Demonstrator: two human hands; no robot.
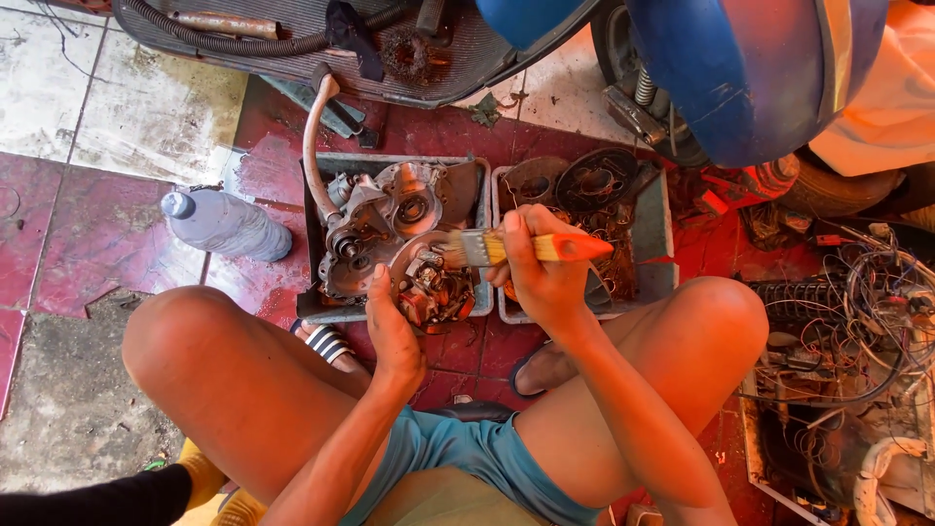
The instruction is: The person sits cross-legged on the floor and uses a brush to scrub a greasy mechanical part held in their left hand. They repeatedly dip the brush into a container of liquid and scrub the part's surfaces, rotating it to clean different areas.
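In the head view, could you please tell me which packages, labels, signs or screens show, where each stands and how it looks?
No labels, signs or screens show.
Plastic bottle: on the red floor, left of the trays; lying down, clear grey, blue cap, no label visible.

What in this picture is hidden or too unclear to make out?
Head view only:
- Round coil plate: its near edge is covered by the left hand.
- Paintbrush: mid-handle hidden inside the right hand.
- Right tray: contents a dark jumble, too small to identify.
- Blue scooter body: cut off by the top edge.
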